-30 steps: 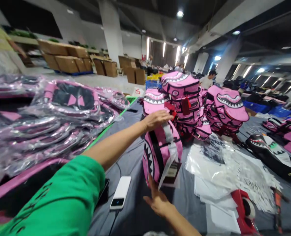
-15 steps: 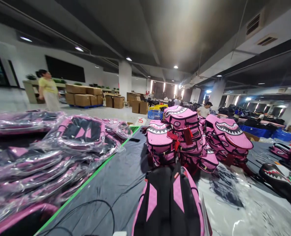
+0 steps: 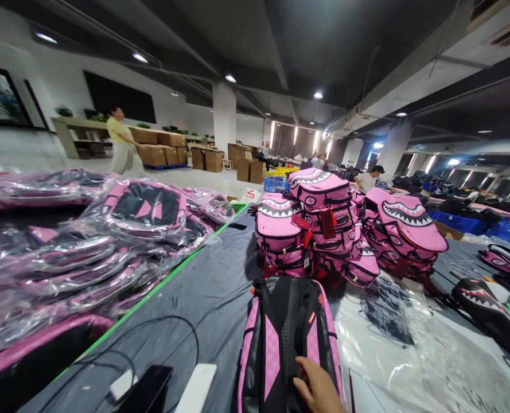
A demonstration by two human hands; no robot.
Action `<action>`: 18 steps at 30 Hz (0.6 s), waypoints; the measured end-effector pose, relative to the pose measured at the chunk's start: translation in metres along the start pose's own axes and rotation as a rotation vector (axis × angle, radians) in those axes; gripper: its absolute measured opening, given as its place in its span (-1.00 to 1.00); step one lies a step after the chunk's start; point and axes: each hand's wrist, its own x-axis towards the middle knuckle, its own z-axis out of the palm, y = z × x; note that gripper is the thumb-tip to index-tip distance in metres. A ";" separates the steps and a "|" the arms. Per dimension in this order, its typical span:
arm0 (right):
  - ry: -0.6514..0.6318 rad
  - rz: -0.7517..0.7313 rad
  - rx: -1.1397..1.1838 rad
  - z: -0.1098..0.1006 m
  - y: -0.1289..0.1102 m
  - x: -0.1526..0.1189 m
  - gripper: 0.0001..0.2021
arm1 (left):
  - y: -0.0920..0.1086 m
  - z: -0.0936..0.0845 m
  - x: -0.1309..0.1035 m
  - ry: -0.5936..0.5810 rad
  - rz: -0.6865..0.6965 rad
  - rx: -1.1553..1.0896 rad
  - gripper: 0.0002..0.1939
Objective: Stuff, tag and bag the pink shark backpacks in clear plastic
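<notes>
A pink and black backpack lies on the grey table with its strap side up. My right hand is over its lower right part, fingers apart and slightly bent, holding nothing; whether the fingertips touch the fabric is hard to tell. My left hand is out of the picture. Behind the backpack stands a pile of pink shark-mouth backpacks with red tags.
Bagged pink backpacks are heaped on the left. A black phone, a white device and cables lie front left. Clear plastic bags cover the right side. A person in yellow is far left.
My right hand has come into view over the backpack. The view has tilted down, showing the phone and white device. The person in yellow has moved right.
</notes>
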 end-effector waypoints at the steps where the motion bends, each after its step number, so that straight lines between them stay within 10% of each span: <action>1: -0.008 0.010 -0.037 0.008 -0.005 0.004 -0.64 | 0.001 -0.004 -0.009 0.023 -0.040 0.044 -0.60; 5: -0.021 0.008 -0.181 0.032 -0.019 -0.004 -0.65 | -0.017 -0.048 -0.016 0.146 -0.340 0.066 -0.79; 10: 0.040 -0.025 -0.150 0.047 -0.012 -0.024 -0.55 | -0.078 -0.112 0.057 0.284 -0.618 0.121 -0.79; 18: 0.113 0.017 -0.095 0.107 0.000 -0.038 -0.57 | -0.112 -0.119 0.163 0.274 -0.897 0.081 -0.53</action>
